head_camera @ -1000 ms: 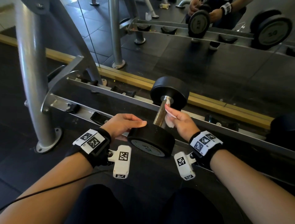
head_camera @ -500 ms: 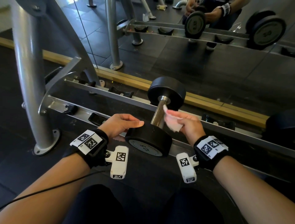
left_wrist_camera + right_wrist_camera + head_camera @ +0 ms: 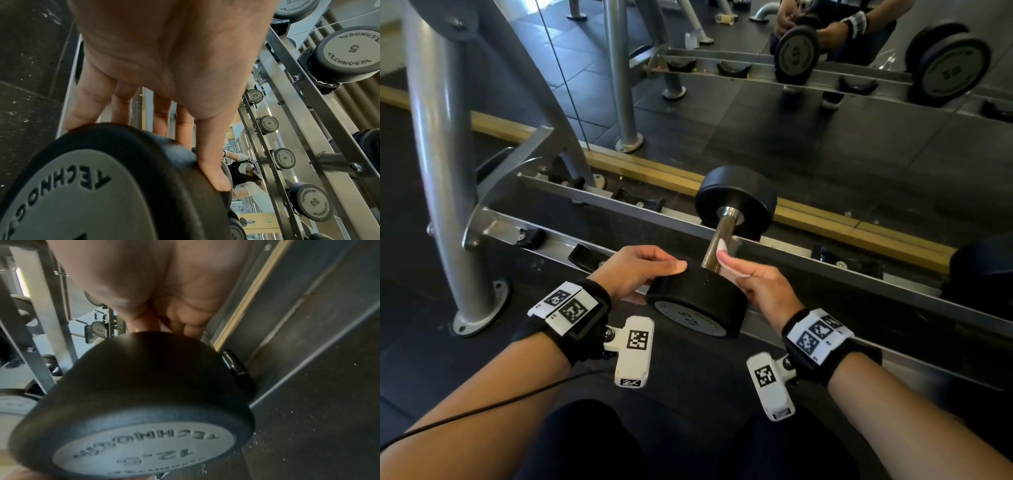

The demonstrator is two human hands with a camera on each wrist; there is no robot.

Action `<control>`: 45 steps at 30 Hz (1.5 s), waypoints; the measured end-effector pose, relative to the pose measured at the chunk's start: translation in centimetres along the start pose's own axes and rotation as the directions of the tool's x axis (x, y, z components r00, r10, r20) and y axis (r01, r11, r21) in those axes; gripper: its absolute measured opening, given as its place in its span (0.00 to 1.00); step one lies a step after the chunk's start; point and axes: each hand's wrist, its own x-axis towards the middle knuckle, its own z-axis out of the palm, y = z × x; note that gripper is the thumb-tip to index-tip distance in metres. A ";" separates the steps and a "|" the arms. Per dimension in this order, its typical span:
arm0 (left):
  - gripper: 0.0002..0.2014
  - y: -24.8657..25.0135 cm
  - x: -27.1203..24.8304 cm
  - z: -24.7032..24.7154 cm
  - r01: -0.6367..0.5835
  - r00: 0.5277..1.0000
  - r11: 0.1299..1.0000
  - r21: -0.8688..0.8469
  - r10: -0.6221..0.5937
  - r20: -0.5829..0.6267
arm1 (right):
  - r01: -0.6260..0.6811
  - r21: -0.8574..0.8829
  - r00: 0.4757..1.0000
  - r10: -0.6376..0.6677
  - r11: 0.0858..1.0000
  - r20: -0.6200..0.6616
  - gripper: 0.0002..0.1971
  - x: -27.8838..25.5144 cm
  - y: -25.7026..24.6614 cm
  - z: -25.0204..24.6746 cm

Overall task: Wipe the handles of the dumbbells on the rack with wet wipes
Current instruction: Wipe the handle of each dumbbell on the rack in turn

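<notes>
A black 12.5 dumbbell (image 3: 698, 301) lies across the lowest rails of the rack (image 3: 571, 246), its far head (image 3: 736, 202) toward the mirror. My left hand (image 3: 650, 274) grips the near head, thumb on top and fingers down its left side; the left wrist view shows that same grip on the head (image 3: 102, 186). My right hand (image 3: 739, 270) pinches a white wet wipe (image 3: 724, 255) against the lower end of the metal handle (image 3: 720, 236), just above the near head. In the right wrist view the near head (image 3: 144, 402) hides the wipe.
A thick grey upright post (image 3: 438, 154) stands at the left. Empty black cradles (image 3: 582, 255) line the rails. Another dumbbell (image 3: 983, 270) sits at the right edge. A floor mirror behind reflects the rack. Several dumbbells (image 3: 345, 55) fill the higher tiers.
My right hand has slid the wipe down the handle from beside the far head to just above the near head. The left hand has stayed on the near head.
</notes>
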 end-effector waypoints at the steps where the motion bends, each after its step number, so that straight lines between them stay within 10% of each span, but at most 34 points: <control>1: 0.28 0.0 0.0 0.0 -0.002 1.000 1.000 0.004 0.002 0.001 | -0.010 -0.028 1.000 0.010 1.000 0.026 0.19 -0.5 -0.3 -0.2; 8: 0.26 -0.1 -0.1 0.0 -0.004 1.000 1.000 -0.001 0.004 -0.004 | -0.005 0.060 0.915 0.029 0.998 -0.403 0.22 2.4 -1.5 -1.4; 19: 0.25 0.0 -0.1 0.0 0.006 1.000 1.000 -0.012 -0.006 0.003 | -0.082 -0.011 0.857 0.064 0.997 -0.511 0.19 3.7 -1.2 -2.1; 28: 0.27 0.2 -0.3 -0.1 0.004 1.000 0.999 0.032 -0.004 0.012 | -0.022 -0.100 0.918 -0.019 0.995 -0.396 0.20 3.7 -1.5 -1.7; 38: 0.34 0.5 -0.4 0.0 0.014 1.000 1.000 -0.007 -0.014 0.021 | -0.067 0.096 0.939 0.095 0.993 -0.331 0.11 5.8 -1.7 -0.6; 45: 0.30 0.4 -0.5 0.0 0.014 1.000 1.000 -0.008 -0.014 0.011 | -0.087 0.290 0.978 0.137 0.953 -0.157 0.23 5.7 -1.3 -1.4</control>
